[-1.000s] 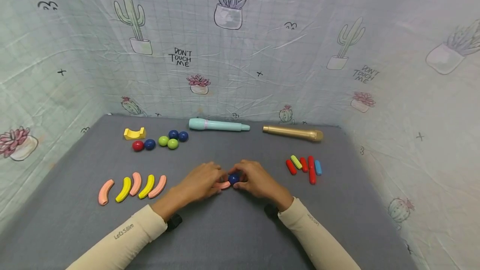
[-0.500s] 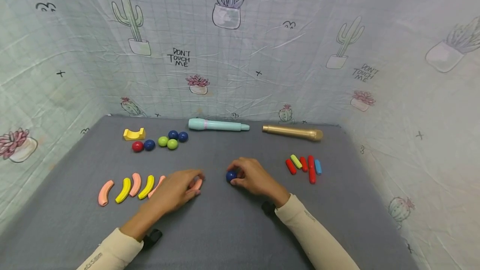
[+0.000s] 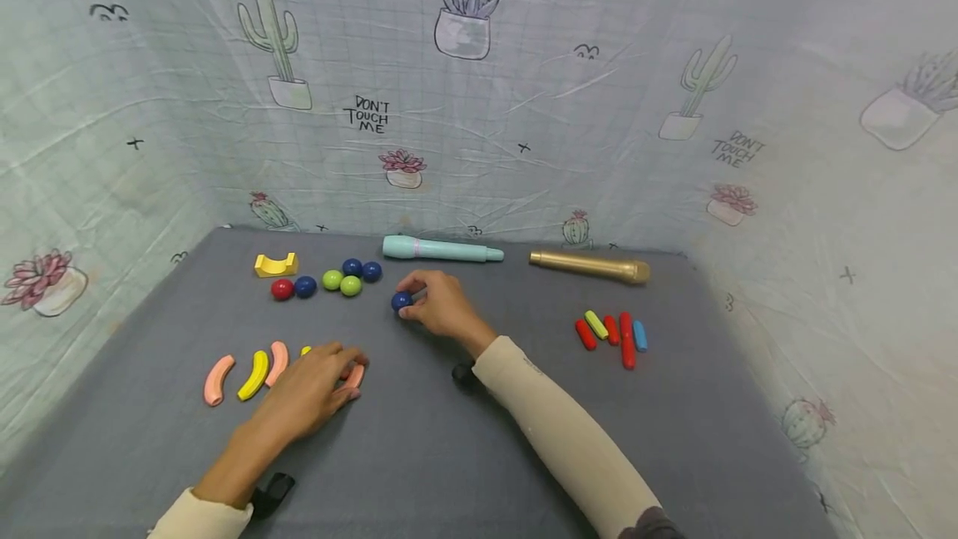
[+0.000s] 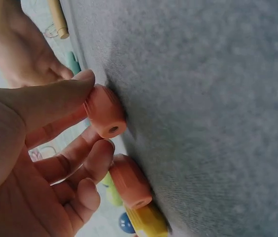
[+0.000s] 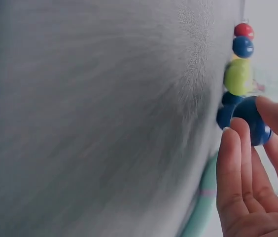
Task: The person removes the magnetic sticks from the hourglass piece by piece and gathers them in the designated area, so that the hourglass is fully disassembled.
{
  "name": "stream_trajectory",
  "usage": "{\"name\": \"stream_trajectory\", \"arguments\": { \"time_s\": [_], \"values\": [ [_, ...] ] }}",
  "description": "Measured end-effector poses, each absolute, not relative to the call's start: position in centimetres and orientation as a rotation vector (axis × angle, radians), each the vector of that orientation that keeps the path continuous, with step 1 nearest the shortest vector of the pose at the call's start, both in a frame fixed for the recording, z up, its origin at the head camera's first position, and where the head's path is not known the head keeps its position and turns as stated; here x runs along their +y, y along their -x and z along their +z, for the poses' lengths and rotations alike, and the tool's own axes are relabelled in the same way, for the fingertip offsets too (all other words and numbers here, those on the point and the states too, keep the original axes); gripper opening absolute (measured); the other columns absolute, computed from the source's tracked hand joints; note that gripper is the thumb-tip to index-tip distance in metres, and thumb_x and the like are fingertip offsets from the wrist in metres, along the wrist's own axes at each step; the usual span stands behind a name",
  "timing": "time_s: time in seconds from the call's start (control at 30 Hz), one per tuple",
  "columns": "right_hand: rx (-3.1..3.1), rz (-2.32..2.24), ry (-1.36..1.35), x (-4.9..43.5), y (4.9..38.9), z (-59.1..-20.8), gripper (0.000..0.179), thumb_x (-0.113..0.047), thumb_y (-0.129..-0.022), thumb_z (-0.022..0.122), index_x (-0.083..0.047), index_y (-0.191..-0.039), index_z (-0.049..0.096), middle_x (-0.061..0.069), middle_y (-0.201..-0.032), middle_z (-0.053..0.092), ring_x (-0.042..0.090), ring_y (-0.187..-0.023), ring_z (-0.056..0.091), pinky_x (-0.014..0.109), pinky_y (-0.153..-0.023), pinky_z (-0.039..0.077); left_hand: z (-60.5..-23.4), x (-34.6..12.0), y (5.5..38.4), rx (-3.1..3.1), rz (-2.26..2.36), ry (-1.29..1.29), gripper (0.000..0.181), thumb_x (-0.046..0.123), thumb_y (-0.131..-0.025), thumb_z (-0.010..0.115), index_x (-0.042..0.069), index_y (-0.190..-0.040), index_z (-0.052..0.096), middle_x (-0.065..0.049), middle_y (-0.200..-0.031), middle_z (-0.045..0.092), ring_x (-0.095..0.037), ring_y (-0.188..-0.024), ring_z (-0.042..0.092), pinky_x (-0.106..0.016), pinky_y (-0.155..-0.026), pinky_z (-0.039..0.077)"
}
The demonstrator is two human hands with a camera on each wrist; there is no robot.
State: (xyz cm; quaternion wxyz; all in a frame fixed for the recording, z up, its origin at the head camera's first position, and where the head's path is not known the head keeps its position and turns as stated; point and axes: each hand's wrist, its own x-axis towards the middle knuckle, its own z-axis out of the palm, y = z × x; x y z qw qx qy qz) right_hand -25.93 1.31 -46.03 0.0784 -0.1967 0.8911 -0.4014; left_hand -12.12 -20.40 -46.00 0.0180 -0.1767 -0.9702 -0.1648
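Observation:
My left hand [image 3: 318, 385] pinches a curved pink piece [image 3: 358, 377] between thumb and fingers, at the right end of a row of curved pieces. A hole shows in the end of this pink piece [image 4: 107, 113] in the left wrist view. Beside it lies another pink piece [image 4: 130, 182], then a yellow one [image 4: 149, 220]. Farther back, my right hand [image 3: 441, 304] holds a dark blue ball [image 3: 401, 301] between thumb and fingertips. This ball [image 5: 252, 118] appears in front of the ball cluster in the right wrist view. From the head view, my left hand partly covers the row.
Green balls [image 3: 333, 279], blue balls [image 3: 353, 268] and a red ball [image 3: 282, 289] sit back left, by a yellow cradle-shaped block [image 3: 276, 265]. A teal microphone-shaped stick [image 3: 443, 249] and a gold microphone [image 3: 590, 266] lie along the back. Several short coloured rods [image 3: 627, 341] lie right.
The hands have parted from the middle. My left hand has carried the pink piece left to the curved pieces; my right hand has taken the blue ball back and left, towards the other balls.

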Motion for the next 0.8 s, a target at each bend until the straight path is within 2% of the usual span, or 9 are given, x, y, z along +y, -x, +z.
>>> {"name": "stream_trajectory", "arguments": {
  "time_s": [0.17, 0.4, 0.6, 0.8],
  "values": [
    [2.677, -1.215, 0.449, -1.9, 27.5, -46.7, 0.028, -0.017, -0.087, 0.090, -0.023, -0.111, 0.078, -0.007, -0.108, 0.076, 0.013, -0.102, 0.068, 0.035, -0.090, 0.054, -46.3, -21.0, 12.1, -2.998, -0.477, 0.512, 0.037, 0.021, -0.084, 0.092, 0.013, -0.117, 0.078, -0.004, -0.102, 0.071, -0.024, -0.093, 0.067, -0.051, -0.087, 0.058],
    [2.636, -1.329, 0.349, -4.4, 28.6, -47.3, 0.030, -0.013, -0.085, 0.091, -0.020, -0.111, 0.079, -0.003, -0.108, 0.077, 0.015, -0.104, 0.069, 0.032, -0.089, 0.056, -46.3, -22.5, 11.9, -3.009, -0.466, 0.436, 0.037, 0.018, -0.084, 0.091, 0.011, -0.118, 0.077, -0.007, -0.107, 0.073, -0.029, -0.102, 0.069, -0.056, -0.092, 0.057],
    [2.617, -1.384, 0.361, -3.4, 28.3, -47.4, 0.036, -0.011, -0.088, 0.088, -0.015, -0.121, 0.076, 0.004, -0.120, 0.077, 0.022, -0.117, 0.070, 0.037, -0.097, 0.058, -46.4, -24.1, 11.8, -3.021, -0.449, 0.392, 0.037, 0.018, -0.085, 0.090, 0.010, -0.119, 0.077, -0.009, -0.108, 0.073, -0.031, -0.102, 0.067, -0.056, -0.092, 0.056],
    [2.837, -1.136, 0.558, 1.4, 25.7, -46.5, 0.043, -0.019, -0.097, 0.080, -0.015, -0.138, 0.068, 0.009, -0.139, 0.071, 0.027, -0.121, 0.068, 0.043, -0.103, 0.054, -46.4, -25.9, 12.1, -3.022, -0.430, 0.369, 0.036, 0.014, -0.087, 0.088, 0.007, -0.120, 0.076, -0.015, -0.111, 0.073, -0.036, -0.103, 0.065, -0.057, -0.091, 0.054]
  ]
}}
